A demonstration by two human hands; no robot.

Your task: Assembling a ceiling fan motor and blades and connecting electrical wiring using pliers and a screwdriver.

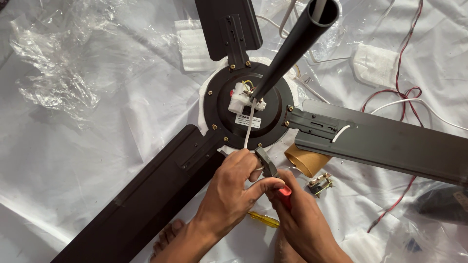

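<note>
Three dark blades (pixel 146 195) spread from the ceiling fan motor housing (pixel 243 104) at about twelve, three and seven o'clock, all lying on a white sheet (pixel 73 160). I see a dark down rod (pixel 292 46) rising from the hub toward one o'clock, with a white wire (pixel 249 126) running from the white terminal block (pixel 242 97) down toward six.

My left hand (pixel 229 190) sits at six o'clock of the housing, fingers curled narrow around the wire and touching the grey head of the pliers (pixel 267 163). My right hand (pixel 302 214) is just beside it, toward four o'clock, closed on the red handle (pixel 285 195) of those pliers. The plier tip is at the housing's lower rim, close to a brass screw (pixel 259 145); I cannot tell whether the jaws grip the wire.

A yellow screwdriver (pixel 263 219) lies under the hands on the sheet. A tan paper cup (pixel 304 160) lies on its side at four o'clock of the hub, with a small metal bracket (pixel 319 184) near it. Crumpled clear plastic (pixel 53 63) lies at ten o'clock, and red and white cables (pixel 404 97) loop at two o'clock.
</note>
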